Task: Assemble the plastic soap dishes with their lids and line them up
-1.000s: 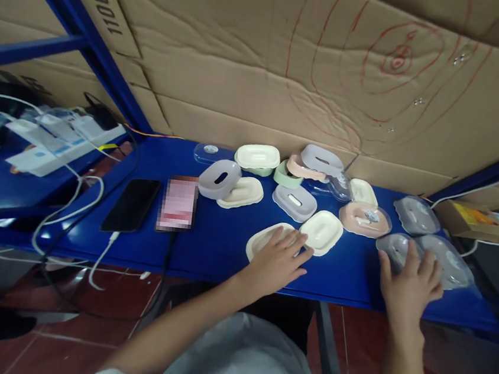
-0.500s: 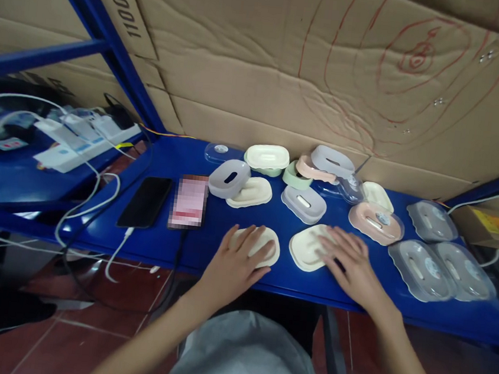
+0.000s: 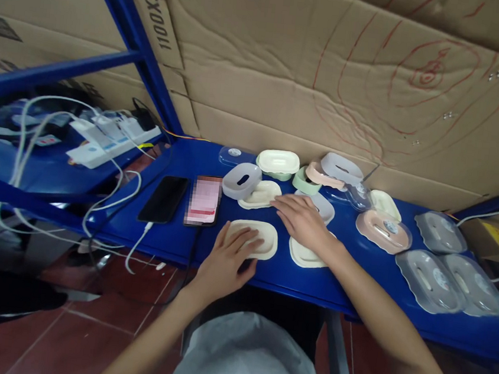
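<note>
My left hand (image 3: 228, 256) lies flat, fingers spread, on a cream soap-dish tray (image 3: 259, 237) near the front edge of the blue shelf (image 3: 346, 283). My right hand (image 3: 302, 219) reaches leftward, open and palm down, over a second cream tray (image 3: 305, 255) and a grey tray (image 3: 326, 206), its fingertips near another cream tray (image 3: 261, 195). A grey lid (image 3: 241, 180) leans on that tray. Neither hand holds anything.
More dishes stand behind: a cream one (image 3: 277, 162), green (image 3: 306, 181), pink (image 3: 320, 175), grey (image 3: 341, 167). A pink dish (image 3: 383, 229) and clear lids (image 3: 429, 280) lie right. Two phones (image 3: 163, 199) (image 3: 203, 200) with cables lie left; power strips (image 3: 103, 139) sit on the side shelf.
My right hand has swept from the clear lids at the right across to the middle trays. My left hand slid its cream tray leftward and toward me. The camera has turned left.
</note>
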Demonstrator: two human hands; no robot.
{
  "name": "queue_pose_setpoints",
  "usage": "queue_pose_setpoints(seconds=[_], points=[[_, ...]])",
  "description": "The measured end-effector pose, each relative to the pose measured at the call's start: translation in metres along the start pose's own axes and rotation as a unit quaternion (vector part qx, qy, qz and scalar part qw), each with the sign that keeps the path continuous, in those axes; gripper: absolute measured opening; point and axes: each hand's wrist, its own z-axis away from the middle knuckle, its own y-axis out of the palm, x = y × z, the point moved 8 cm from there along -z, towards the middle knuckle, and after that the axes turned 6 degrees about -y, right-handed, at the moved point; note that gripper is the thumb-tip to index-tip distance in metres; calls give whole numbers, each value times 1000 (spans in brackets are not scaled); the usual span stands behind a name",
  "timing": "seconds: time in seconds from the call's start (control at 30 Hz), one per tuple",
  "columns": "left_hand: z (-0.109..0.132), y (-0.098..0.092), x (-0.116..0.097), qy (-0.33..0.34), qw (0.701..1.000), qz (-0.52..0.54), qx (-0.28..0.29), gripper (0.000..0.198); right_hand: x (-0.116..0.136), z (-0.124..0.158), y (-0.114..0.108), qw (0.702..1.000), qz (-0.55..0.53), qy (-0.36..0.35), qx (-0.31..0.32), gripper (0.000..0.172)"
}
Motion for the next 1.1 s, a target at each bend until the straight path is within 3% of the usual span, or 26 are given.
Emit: queue_pose_setpoints(seconds=[0.17,0.27,0.37,0.47,0.6,0.73,0.8,1.1], points=[[5,-1,5,-10,1000,26,13,55,-14,-89,46,997,-34,-55,45,46],[7,-4,11,-29,998,58,-13,63,-9,-104,52,995,-43,-74,57,32],[10,-4,20,-63,992,98,-47,75,10,-81,32,995,-45,-89,22,30],[13,-5,27,-95,982,140,-88,95,31,-35,1,995,-34,-86,-41,34],[13,-10,32,-102,973,163,-130,108,54,10,-3,996,-42,-81,-8,32],[8,0,28,-68,988,120,-72,85,73,19,17,990,-95,-96,43,31],[8,2,26,-47,992,99,-69,77,75,19,22,987,-114,-102,48,34],[7,2,26,-55,991,97,-72,52,53,31,22,986,-121,-83,81,49]])
